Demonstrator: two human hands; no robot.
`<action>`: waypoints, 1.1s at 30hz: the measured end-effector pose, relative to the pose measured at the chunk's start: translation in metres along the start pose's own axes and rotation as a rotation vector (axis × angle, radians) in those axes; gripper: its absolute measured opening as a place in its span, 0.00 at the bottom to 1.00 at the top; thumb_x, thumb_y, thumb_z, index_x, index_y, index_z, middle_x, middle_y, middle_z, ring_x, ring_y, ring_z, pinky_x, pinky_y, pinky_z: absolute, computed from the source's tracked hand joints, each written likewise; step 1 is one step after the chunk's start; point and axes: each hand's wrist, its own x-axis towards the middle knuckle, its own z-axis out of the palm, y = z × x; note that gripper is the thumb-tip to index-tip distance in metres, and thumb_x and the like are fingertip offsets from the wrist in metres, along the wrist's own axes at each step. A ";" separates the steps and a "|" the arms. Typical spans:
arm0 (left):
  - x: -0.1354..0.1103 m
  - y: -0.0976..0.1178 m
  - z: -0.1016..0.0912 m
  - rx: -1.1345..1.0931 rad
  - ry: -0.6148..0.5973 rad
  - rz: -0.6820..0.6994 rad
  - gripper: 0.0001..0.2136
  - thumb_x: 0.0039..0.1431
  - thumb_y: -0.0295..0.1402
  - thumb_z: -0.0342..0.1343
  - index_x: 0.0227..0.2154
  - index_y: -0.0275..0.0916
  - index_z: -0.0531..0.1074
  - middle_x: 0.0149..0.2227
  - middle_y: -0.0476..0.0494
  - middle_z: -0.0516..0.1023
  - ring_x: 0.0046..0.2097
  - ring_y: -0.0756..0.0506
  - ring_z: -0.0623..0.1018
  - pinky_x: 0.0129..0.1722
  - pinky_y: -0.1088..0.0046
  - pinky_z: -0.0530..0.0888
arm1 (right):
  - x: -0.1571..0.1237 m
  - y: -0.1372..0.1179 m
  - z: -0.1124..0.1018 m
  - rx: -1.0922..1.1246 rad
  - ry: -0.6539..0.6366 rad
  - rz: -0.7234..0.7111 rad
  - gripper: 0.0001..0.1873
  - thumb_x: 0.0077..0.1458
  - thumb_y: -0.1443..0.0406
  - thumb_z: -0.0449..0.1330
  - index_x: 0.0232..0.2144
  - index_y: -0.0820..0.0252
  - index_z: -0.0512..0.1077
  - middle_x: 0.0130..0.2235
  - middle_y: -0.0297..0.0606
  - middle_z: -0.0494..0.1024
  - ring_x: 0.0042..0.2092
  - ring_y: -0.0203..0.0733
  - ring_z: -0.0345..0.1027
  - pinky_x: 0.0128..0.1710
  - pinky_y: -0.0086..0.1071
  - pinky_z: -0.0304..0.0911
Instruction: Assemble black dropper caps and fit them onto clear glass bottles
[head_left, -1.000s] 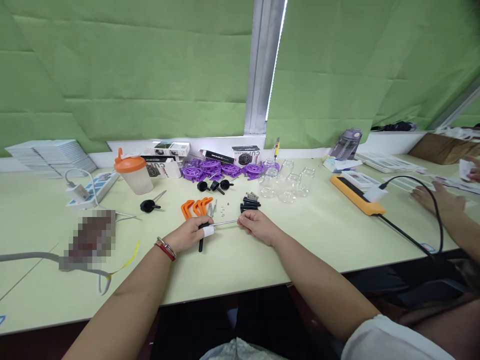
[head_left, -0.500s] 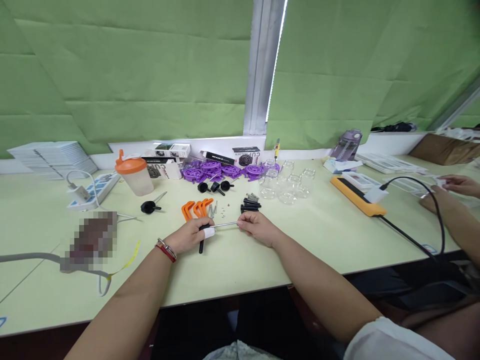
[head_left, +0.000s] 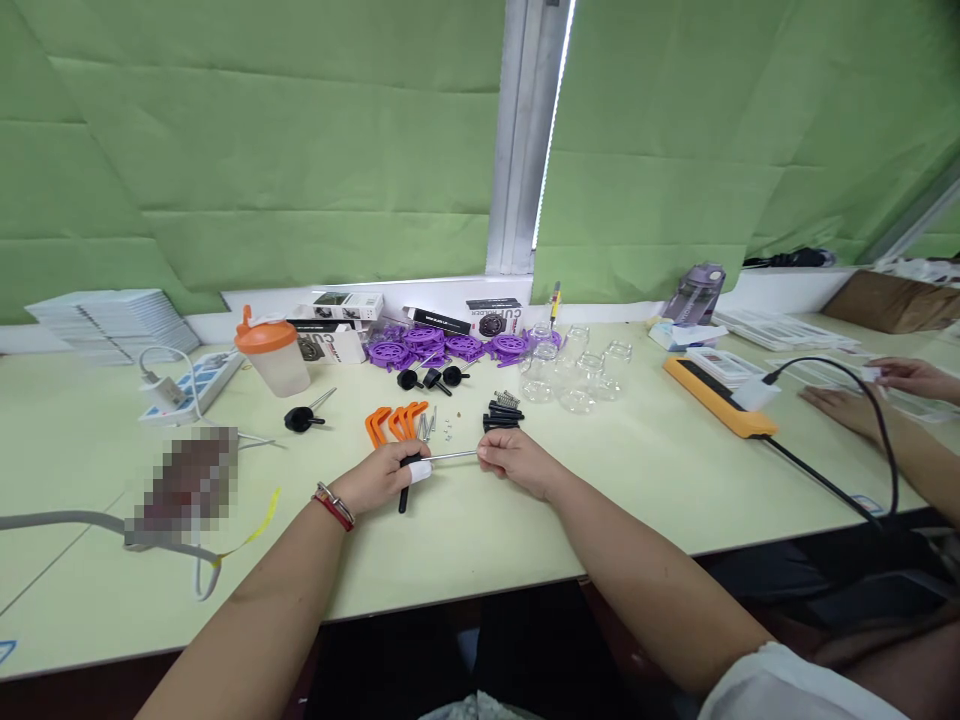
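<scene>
Metal rod (head_left: pixel 454 456), probably stiff and light, best held by its black handle (head_left: pixel 403 500): left hand (head_left: pixel 379 475) clasps that, right hand (head_left: pixel 517 462) pinches the tip, behind the front edge of the bench (head_left: pixel 480 548).

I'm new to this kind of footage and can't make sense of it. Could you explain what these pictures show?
There is no machine here: a person works with two bare hands at a pale table. Every picture comes from one camera worn on that person's head, looking forward and down. The left hand grips a black piece, and a thin metal rod runs from there to the right hand, which pinches its other end. Just beyond lie orange pieces, screws and springs. Farther back are purple parts, clear jars and boxes. A bottle with an orange lid stands toward the left; a co-worker's hand shows at the right.
</scene>
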 end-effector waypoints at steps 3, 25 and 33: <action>0.000 0.001 -0.001 0.005 0.002 -0.002 0.15 0.60 0.45 0.48 0.36 0.38 0.69 0.31 0.48 0.67 0.33 0.48 0.65 0.33 0.73 0.65 | 0.000 0.000 0.000 0.006 -0.005 -0.002 0.10 0.49 0.61 0.59 0.22 0.62 0.68 0.22 0.32 0.68 0.22 0.30 0.53 0.24 0.28 0.49; 0.071 -0.016 -0.101 0.111 0.810 -0.587 0.26 0.56 0.32 0.52 0.56 0.33 0.52 0.45 0.31 0.72 0.42 0.41 0.75 0.36 0.67 0.71 | 0.003 0.013 0.000 0.045 0.007 -0.032 0.26 0.58 0.45 0.50 0.30 0.63 0.70 0.27 0.34 0.70 0.23 0.30 0.54 0.25 0.28 0.51; 0.107 -0.063 -0.086 0.245 0.671 -0.800 0.22 0.54 0.35 0.54 0.50 0.31 0.58 0.47 0.24 0.74 0.49 0.31 0.74 0.43 0.58 0.69 | 0.001 0.008 0.000 -0.004 -0.012 -0.030 0.26 0.58 0.46 0.50 0.31 0.63 0.70 0.28 0.35 0.69 0.25 0.31 0.54 0.27 0.29 0.53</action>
